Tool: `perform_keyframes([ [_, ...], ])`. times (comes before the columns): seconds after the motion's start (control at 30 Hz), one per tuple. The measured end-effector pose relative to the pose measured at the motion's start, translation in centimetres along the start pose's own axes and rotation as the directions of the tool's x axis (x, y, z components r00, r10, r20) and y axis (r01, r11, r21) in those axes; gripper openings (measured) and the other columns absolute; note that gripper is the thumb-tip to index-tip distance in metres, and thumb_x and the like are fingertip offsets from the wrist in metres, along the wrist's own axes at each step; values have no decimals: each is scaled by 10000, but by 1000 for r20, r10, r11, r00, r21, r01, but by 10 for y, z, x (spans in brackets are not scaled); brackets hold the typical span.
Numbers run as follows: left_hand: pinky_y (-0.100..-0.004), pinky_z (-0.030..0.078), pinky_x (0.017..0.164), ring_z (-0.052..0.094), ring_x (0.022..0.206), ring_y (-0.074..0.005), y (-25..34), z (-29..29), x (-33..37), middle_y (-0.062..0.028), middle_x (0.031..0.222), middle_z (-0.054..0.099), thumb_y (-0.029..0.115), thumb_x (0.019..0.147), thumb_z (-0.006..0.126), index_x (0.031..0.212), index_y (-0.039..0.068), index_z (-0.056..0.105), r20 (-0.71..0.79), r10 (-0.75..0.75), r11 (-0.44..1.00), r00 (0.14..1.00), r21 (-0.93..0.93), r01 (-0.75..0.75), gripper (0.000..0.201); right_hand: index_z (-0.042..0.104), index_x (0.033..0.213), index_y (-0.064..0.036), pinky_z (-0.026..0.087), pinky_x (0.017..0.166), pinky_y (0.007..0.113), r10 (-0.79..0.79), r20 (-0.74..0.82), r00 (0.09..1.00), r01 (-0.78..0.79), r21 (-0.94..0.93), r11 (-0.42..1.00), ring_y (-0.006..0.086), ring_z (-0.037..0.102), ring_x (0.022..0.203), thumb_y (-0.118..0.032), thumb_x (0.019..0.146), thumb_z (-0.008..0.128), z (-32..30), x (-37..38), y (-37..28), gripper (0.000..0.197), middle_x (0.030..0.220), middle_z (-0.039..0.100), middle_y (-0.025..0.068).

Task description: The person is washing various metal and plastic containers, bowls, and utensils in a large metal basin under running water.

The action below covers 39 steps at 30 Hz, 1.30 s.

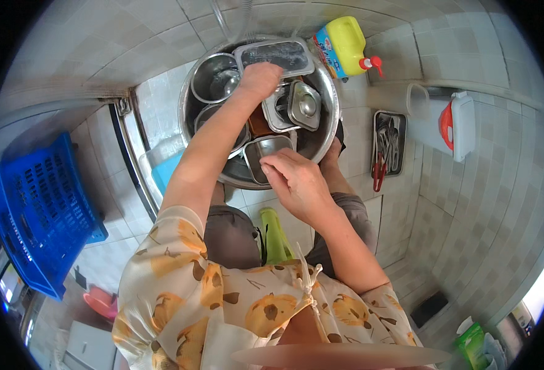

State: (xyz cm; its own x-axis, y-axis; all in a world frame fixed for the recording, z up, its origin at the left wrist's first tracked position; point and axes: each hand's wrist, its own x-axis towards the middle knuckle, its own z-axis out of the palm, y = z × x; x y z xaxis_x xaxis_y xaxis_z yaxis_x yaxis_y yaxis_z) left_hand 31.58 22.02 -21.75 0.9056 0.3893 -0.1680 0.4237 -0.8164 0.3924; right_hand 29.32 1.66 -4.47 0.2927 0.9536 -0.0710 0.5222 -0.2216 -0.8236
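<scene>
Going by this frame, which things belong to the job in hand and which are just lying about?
In the job, it seems:
rectangular container, by the left hand
open metal pan, by the right hand
round metal pot
large metal basin

Apparently just lying about, untouched:
blue crate
utensil tray

Here's a washing-up corner, kitchen-style, tiled on wall and floor!
Pale tiles climb the walls and cover the floor; down low sits a big round metal basin, crowded with steel containers. Just beside it, a yellow jug with a red pump top; over right, a tray of cutlery; behind, a ribbed hose. Home or eatery? Too close to call.
</scene>
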Motion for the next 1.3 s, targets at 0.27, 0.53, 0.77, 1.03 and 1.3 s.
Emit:
perform_keyframes([
  [0.27,-448,478,779,603,901,-349,-21,-15,0,-160,909,650,352,883,528,914,94,652,-14,-129,973,992,-194,124,288,591,876,-10,480,652,418,-11,-32,999,12,26,1000,343,591,738,-70,826,577,0,3,3,79,812,587,148],
  [0.53,-455,480,701,607,813,-362,-15,-22,-26,-163,828,642,338,881,550,893,97,641,-192,-80,970,978,-241,32,257,599,879,-21,488,653,411,9,-16,1000,-9,26,1000,337,601,743,-76,830,581,5,7,-3,76,841,606,137],
  [0.77,-452,459,624,585,707,-376,-3,-52,-41,-166,688,603,347,871,583,763,71,629,-275,-115,935,954,-355,10,300,610,887,-24,493,667,407,61,-40,997,-61,6,998,341,605,756,-80,827,593,6,10,1,84,850,617,140],
  [1.03,-369,436,567,563,564,-270,-6,-14,-54,-166,614,577,354,876,598,764,14,646,-153,-369,595,917,-797,106,361,610,919,13,490,692,377,149,-52,987,-149,-3,989,338,603,762,-69,847,579,-4,15,4,113,865,618,160],
  [1.3,-294,417,543,453,531,-108,0,3,-59,-64,559,533,345,885,607,779,14,657,-115,-391,417,913,-907,64,351,605,913,16,477,672,364,208,-45,977,-207,36,978,328,598,751,-71,855,576,-9,14,7,109,826,614,154],
])
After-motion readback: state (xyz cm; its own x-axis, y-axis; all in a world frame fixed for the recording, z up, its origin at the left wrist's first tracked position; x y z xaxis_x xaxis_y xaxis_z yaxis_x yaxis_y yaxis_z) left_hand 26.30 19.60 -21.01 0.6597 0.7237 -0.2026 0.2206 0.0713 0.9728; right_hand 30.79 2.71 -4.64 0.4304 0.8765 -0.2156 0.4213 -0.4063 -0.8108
